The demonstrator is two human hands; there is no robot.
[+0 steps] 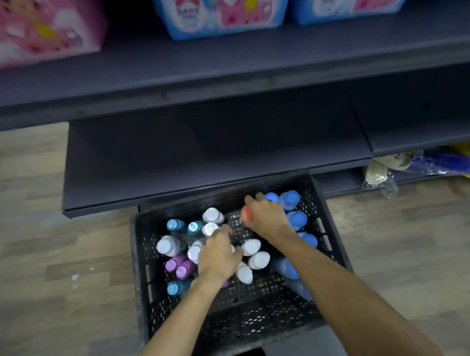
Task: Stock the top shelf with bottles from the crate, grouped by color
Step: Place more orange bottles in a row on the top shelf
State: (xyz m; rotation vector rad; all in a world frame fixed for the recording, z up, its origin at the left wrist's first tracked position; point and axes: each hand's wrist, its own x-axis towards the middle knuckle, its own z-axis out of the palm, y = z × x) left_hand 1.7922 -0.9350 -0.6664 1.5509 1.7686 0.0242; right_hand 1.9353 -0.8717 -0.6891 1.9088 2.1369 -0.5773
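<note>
Reaching down into the crate (330,226), both hands are picking bottles. The right hand (265,217) is closed over an orange-capped bottle (245,213), with the blue-capped bottles (296,220) just beyond its knuckles. The left hand (219,253) curls down among the white-capped bottles (259,259); whether it grips one I cannot tell. To do this well, I judge each hand should take one color only, lift straight up so neighbours stay standing, and seat the palm firmly before rising toward the shelf (232,66) above.
</note>
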